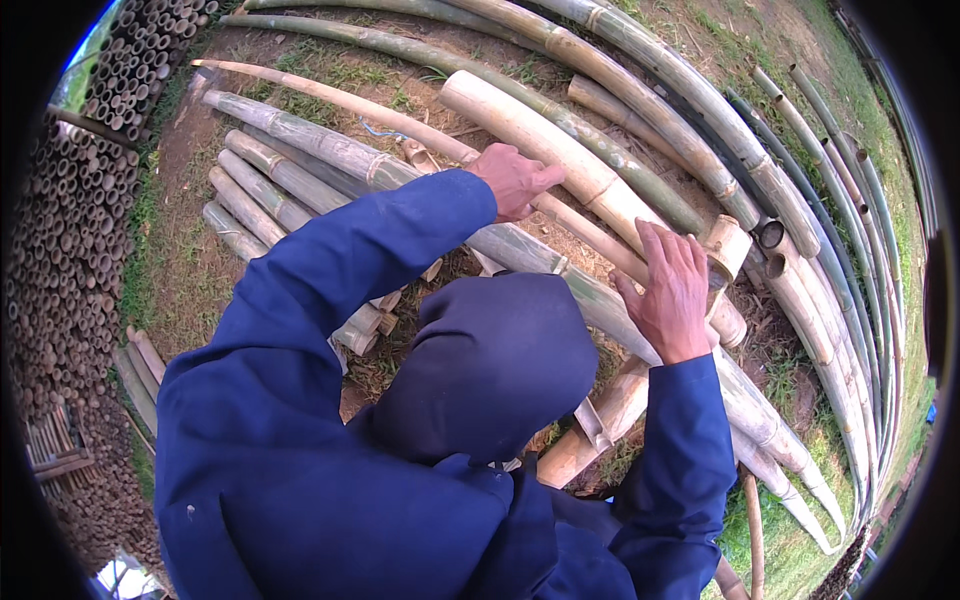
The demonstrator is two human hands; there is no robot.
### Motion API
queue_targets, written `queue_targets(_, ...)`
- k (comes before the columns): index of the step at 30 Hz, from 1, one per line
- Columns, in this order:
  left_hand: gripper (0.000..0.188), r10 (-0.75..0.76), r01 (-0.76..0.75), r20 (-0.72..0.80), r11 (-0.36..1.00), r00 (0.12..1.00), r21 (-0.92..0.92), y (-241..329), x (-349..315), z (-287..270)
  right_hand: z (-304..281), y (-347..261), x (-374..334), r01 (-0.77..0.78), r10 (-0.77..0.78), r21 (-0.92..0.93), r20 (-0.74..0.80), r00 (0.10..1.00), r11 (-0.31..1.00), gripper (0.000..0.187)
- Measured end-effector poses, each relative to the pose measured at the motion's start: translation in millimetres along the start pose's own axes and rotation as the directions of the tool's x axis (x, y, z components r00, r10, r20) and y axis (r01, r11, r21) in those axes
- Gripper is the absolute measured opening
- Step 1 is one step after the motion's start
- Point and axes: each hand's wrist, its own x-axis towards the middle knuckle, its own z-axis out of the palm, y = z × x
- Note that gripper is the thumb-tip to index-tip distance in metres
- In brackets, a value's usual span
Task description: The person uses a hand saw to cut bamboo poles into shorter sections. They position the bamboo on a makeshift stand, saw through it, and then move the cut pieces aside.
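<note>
We find the tube, a thick, pale length of bamboo, in the middle of the scene, slanting from far left to near right between a green pole on its far side and a thin strip on its near side. The left hand is over the strip, most fingers curled and the forefinger reaching to the tube's near edge; we cannot tell whether it grips anything. The right hand is at the tube's near right end, fingers extended and spread, clenched on nothing. A short piece sits just right of those fingers, and a grey pole passes beneath the left forearm. We judge the tube stiff and fairly heavy for its girth, though hollow; its surface looks smooth, so it may roll or slide under a flat palm. It should bear firm handling, but rims could splinter. We advise wrapping a hand around the wall on either side of the node, clear of the cut ends.
</note>
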Motion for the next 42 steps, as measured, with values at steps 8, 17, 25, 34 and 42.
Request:
queue_targets(8, 0.079, -0.032, 0.021, -0.173, 0.998, 0.984, -0.067, 8.3, -65.8, -72.2, -46.1, 36.6, -56.0, -0.140, 0.147, -0.051, 0.180, 0.973, 0.989, 0.018)
queue_targets(17, 0.072, -0.190, 0.191, -0.025, 0.979, 0.982, 0.074, -128.5, -135.2, -31.4, -161.5, 167.9, -289.4, -0.207, 0.244, -0.358, 0.062, 0.968, 0.911, 0.013)
queue_targets(25, 0.038, -0.066, 0.062, 0.037, 0.992, 0.997, 0.108, -94.4, -97.0, -25.0, -176.0, 143.5, -333.0, -0.508, 0.556, -0.304, 0.096, 0.825, 0.806, 0.069)
queue_targets(34, 0.048, -0.177, 0.168, 0.050, 0.976, 0.983, 0.138, -139.2, -157.3, -38.5, -138.4, 112.4, -268.1, -0.212, 0.219, -0.117, 0.052, 0.974, 0.970, 0.066)
queue_targets(42, 0.050, -0.238, 0.231, 0.070, 0.967, 0.969, 0.105, -153.2, -163.1, -26.4, -131.0, 111.1, -232.6, -0.219, 0.229, -0.110, 0.084, 0.970, 0.969, 0.051)
